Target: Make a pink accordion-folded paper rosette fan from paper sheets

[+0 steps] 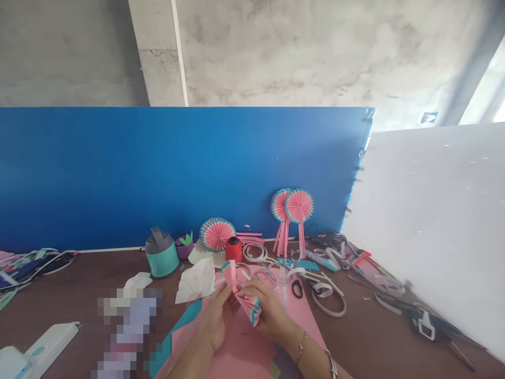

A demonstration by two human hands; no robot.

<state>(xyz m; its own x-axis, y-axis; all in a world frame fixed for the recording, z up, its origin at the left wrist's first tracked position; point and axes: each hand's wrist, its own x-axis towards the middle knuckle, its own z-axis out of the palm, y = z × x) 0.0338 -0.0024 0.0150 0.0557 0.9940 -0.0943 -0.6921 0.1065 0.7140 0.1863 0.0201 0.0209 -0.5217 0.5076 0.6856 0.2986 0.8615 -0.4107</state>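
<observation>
1. At the left of the brown tabletop we see a tangle of cords and strips, with a white object nearer.
2. Next stands a teal-and-grey container, just beside a purple pot with green leaves; to their right and nearer lies a white sheet.
3. On the far side, a stack of pink pleated rosettes stands on edge before the blue panel, just left of a red spool.
4. Our left hand is near the middle, its thumb and fingers pinching the pleated paper around its waist.
5. That paper — pink with blue edging — is held between our hands above the pink sheets, one fanned end to the far left, the other to the near right.
6. Our right hand has its fingers bent around the near end, pressed to the folds; we cannot tell where every fingertip sits.
7. Beyond it, two rosettes with hanging strips stand upright; nearer lie black scissor handles and a white loop.
8. At the right, a black-and-white tool lies near the white panel.
</observation>
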